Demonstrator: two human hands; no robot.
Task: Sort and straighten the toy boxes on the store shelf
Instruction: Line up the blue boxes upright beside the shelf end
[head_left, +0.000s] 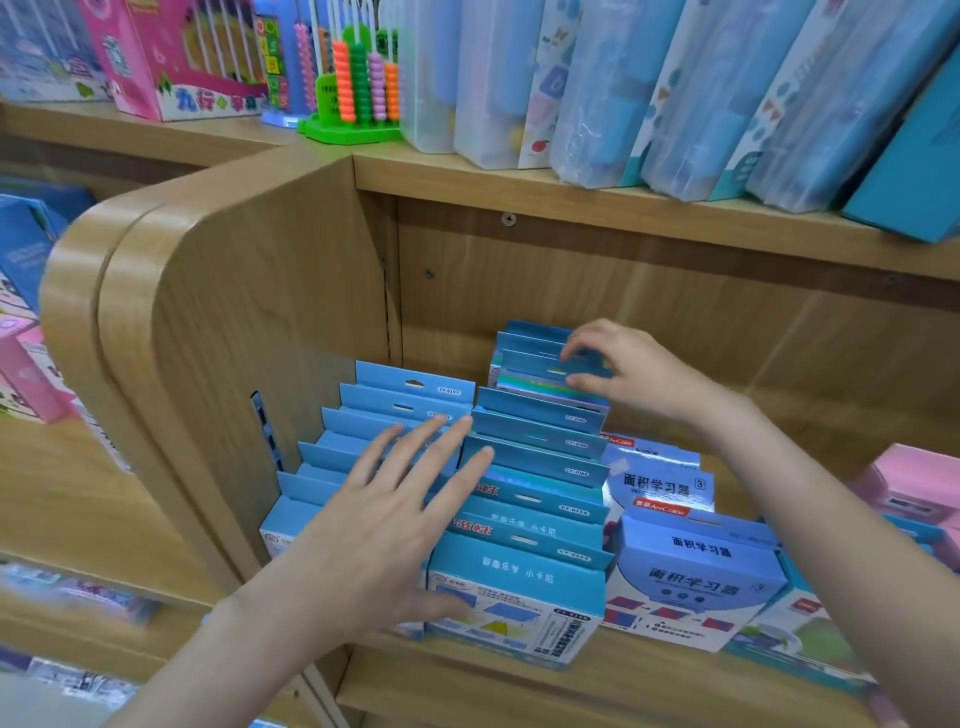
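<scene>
Mid-straighten: both hands on the blue toy boxes (524, 499), lower shelf (467, 670), left end by the side panel (249, 312).

Left hand (374, 525) lies flat, fingers released and spread, resting over the tops of the left row (363, 431) and the near middle-row boxes, holding nothing. Right hand (623, 369) reaches to the back of the middle row; its fingers (571, 351) and thumb pinch the hang tab of a rear box (540, 371), which sits higher than the ones in front. Step looks like squaring up the middle row. Next move probably: seat that rear box level with its row, push tabs flush, left hand bracing so the front ones don't tip. White-and-blue boxes (691, 577) just right look untouched, slightly skewed.
</scene>
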